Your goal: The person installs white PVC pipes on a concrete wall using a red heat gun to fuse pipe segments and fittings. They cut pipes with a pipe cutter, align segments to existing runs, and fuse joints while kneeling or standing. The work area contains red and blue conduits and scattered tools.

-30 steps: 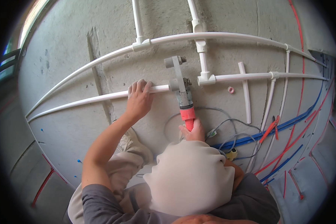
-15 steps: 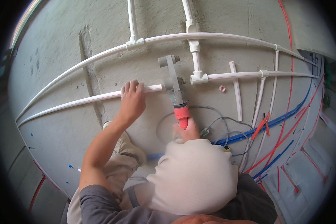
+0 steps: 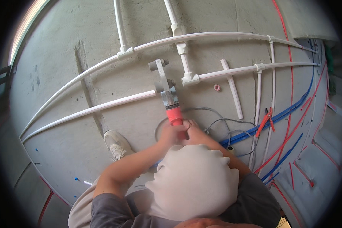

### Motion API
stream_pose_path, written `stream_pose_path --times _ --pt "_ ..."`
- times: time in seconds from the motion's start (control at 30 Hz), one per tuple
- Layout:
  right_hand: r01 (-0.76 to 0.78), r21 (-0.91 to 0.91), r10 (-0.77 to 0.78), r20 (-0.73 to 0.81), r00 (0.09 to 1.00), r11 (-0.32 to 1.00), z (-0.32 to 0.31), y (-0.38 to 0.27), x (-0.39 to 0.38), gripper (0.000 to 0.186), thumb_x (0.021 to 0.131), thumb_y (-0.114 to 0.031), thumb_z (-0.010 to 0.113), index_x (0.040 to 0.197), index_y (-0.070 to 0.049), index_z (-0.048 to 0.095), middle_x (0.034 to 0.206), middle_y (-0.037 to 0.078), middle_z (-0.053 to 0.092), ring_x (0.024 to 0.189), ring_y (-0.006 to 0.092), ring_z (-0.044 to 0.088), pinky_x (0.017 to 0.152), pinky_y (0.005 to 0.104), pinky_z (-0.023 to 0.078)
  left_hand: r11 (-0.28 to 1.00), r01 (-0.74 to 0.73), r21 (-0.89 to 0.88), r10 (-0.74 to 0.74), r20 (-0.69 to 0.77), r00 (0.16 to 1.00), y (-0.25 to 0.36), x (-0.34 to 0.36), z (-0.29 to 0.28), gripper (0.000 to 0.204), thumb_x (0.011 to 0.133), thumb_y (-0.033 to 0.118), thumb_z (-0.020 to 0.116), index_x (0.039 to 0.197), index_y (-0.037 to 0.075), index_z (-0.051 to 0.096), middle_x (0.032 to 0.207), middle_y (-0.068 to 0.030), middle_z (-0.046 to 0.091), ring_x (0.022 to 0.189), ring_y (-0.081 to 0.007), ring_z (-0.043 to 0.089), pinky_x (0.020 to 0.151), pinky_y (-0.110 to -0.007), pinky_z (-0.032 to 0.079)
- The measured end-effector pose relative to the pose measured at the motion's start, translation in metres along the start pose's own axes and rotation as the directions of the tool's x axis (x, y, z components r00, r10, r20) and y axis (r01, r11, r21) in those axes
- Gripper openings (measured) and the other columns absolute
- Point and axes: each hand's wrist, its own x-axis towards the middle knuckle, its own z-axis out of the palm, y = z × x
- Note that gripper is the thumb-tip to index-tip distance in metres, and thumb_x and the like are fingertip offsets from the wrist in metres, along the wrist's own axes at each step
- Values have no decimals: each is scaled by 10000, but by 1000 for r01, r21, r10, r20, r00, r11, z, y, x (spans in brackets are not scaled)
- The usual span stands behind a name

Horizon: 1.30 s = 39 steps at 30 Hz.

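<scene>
With its red handle toward me, a pipe fusion welder [image 3: 174,113] is gripped by both my hands. My left hand [image 3: 168,133] closes on the handle's left side, slightly blurred. On the other side my right hand [image 3: 193,132] wraps the handle, fingers partly hidden. The tool's grey heating plate [image 3: 162,74] carries round dies on its sides. Against the lower left die rests the end of a long white pipe [image 3: 114,102]; how deep it sits I cannot tell. Right of the plate, apart from it, lies a white tee fitting [image 3: 190,79].
Beyond runs another long white pipe [image 3: 201,35]. To the right lie a loose pipe piece [image 3: 233,93], a small ring-shaped fitting [image 3: 217,87], orange-red pipe cutters [image 3: 265,122], a grey cable [image 3: 231,123] and blue pipes [image 3: 285,121]. A pale wavy-edged form [image 3: 195,182] hides my lower right arm.
My left hand has let go of the white pipe and come down to the welder's handle, beside my right hand. The whole view has shifted a little.
</scene>
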Motion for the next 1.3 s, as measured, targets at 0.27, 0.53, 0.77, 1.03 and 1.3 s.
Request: stream_pose_path --times 0.27,0.53,0.77,1.03,1.3 --pt "42 -659 -370 -367 853 751 -133 21 70 570 793 -89 850 1333 -71 669 1296 131 674 1165 340 662 1062 450 488 991 -133 -1 131 -189 973 -28 7 18 349 710 -94 592 1043 6 570 782 -112 602 583 -260 613 508 -403 513" --pt "175 -672 -269 -38 962 720 -139 54 136 274 821 -83 712 1092 -62 683 1078 116 717 1092 339 655 949 472 482 987 -161 -1 159 -173 972 -21 5 17 253 681 -83 596 912 15 569 748 -80 562 558 -232 592 455 -374 487" --pt "192 -649 -328 -95 940 736 -137 58 132 259 816 -58 675 1074 -58 678 1050 121 712 1071 342 657 942 475 477 987 -116 -113 97 -161 982 -16 -2 32 257 687 -86 592 922 15 560 732 -82 557 519 -227 575 447 -369 489" --pt "166 -686 -464 -277 841 709 -127 41 126 279 870 -28 647 1147 -55 679 1082 132 674 1067 359 645 990 475 475 979 -124 -165 103 -127 986 -21 -3 27 256 671 -75 598 913 2 566 714 -104 573 516 -248 593 454 -377 486" --pt "260 -33 -250 -405 879 965 -73 12 34 208 960 -101 712 1144 -6 696 1142 162 677 1065 356 671 944 423 526 930 -334 -155 301 -206 931 4 -28 41 244 625 -24 600 868 -9 586 719 -105 586 516 -239 576 494 -377 501"
